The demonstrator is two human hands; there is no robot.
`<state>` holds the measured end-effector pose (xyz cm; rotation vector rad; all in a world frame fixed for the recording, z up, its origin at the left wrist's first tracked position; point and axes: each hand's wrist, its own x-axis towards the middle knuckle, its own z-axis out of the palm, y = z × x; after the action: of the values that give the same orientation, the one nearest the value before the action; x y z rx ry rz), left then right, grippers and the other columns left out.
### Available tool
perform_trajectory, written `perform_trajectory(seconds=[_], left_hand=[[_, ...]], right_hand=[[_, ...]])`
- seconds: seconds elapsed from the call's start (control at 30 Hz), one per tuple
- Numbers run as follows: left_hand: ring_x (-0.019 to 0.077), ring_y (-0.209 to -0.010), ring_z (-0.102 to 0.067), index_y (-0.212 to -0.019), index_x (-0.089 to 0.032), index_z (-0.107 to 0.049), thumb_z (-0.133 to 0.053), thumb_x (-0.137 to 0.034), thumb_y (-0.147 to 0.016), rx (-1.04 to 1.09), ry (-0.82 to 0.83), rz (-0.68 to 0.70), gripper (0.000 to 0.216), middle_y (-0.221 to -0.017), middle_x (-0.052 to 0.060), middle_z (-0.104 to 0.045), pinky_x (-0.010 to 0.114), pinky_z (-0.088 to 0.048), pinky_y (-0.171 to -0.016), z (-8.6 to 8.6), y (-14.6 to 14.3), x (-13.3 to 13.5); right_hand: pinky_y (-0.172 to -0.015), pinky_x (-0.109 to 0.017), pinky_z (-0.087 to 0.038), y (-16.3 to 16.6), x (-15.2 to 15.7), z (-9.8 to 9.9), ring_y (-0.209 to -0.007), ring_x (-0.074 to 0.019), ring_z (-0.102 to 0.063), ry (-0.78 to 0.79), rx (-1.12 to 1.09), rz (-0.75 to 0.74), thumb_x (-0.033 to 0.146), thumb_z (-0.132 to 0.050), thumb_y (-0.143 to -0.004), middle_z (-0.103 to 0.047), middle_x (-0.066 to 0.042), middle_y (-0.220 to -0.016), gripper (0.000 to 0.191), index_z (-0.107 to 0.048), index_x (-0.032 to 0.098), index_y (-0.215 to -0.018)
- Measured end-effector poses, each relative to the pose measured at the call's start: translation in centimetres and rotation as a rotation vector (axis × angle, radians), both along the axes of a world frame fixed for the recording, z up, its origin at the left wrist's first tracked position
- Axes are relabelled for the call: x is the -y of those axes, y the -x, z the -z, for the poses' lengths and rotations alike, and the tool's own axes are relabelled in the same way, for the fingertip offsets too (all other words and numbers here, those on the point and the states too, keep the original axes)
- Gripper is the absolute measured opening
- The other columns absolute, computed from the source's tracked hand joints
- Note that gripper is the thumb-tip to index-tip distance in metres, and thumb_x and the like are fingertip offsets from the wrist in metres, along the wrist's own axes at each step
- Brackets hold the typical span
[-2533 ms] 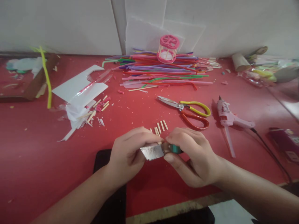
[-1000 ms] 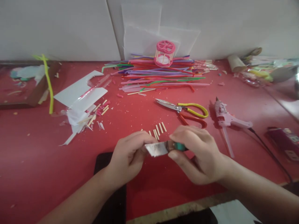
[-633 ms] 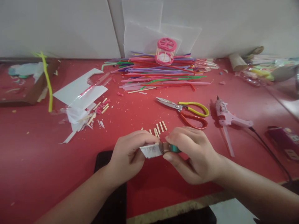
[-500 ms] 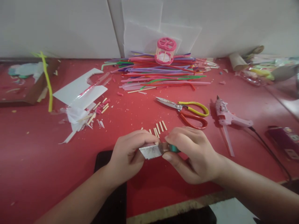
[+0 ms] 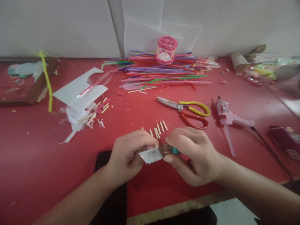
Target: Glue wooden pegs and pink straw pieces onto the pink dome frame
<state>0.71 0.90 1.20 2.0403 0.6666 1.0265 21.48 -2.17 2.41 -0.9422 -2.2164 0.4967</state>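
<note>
Right hand [image 5: 195, 157] clamped on the knife [image 5: 160, 152], blade [image 5: 150, 156] pointing left, long axis roughly crosswise. Left hand [image 5: 128, 153] pinches what looks like a short stick [image 5: 156, 146] (tip only, axis hidden) at the blade's far edge, just left of the right grip.

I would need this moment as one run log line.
right hand: grips knife | left hand: curled beside knife, contents unclear | short sticks: beyond hands | scissors: beyond right hand
</note>
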Motion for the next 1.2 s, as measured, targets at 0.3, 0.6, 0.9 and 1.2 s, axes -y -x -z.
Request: perform_trajectory(seconds=[0.3, 0.6, 0.9, 1.2], left_hand=[[0.0101, -0.059, -0.065, -0.087, -0.022, -0.068, -0.053, -0.003, -0.091, 0.013, 0.026, -0.114, 0.024, -0.070, 0.000, -0.072, 0.018, -0.051, -0.059, 1.0, -0.3, 0.2], [0.0128, -0.074, -0.072, -0.097, -0.027, -0.072, -0.057, 0.003, -0.082, 0.040, 0.067, -0.157, 0.037, -0.089, -0.001, -0.079, 0.020, -0.054, -0.067, 1.2, 0.0, 0.5], [0.0105, -0.073, -0.071, -0.094, -0.024, -0.072, -0.055, 0.005, -0.081, 0.036, 0.037, -0.137, 0.036, -0.085, -0.001, -0.078, 0.018, -0.054, -0.067, 0.9, -0.2, 0.2], [0.0102, -0.066, -0.065, -0.087, -0.021, -0.069, -0.055, -0.003, -0.089, 0.010, 0.025, -0.099, 0.022, -0.075, -0.001, -0.072, 0.018, -0.052, -0.063, 0.8, -0.3, 0.6]], right_hand=[[-0.051, -0.023, -0.040, -2.2, -1.2, -0.5, -0.052, -0.0093, -0.049, -0.046, -0.068, 0.359, 0.025, -0.055, -0.095, -0.061, 0.003, -0.070, 0.006, -0.052, 0.021, -0.092], [-0.057, -0.028, -0.044, 0.0, 0.0, -0.2, -0.061, -0.0144, -0.054, -0.002, 0.041, 0.089, 0.024, -0.053, -0.094, -0.064, -0.002, -0.073, 0.010, -0.053, 0.019, -0.086], [-0.057, -0.028, -0.045, -0.2, 0.0, -0.1, -0.062, -0.0148, -0.056, 0.014, 0.077, 0.097, 0.025, -0.053, -0.095, -0.064, -0.002, -0.074, 0.012, -0.055, 0.019, -0.085], [-0.056, -0.027, -0.042, -0.9, -0.7, 0.1, -0.061, -0.0144, -0.059, 0.004, 0.113, 0.186, 0.027, -0.051, -0.096, -0.066, -0.001, -0.074, 0.012, -0.053, 0.020, -0.086]])
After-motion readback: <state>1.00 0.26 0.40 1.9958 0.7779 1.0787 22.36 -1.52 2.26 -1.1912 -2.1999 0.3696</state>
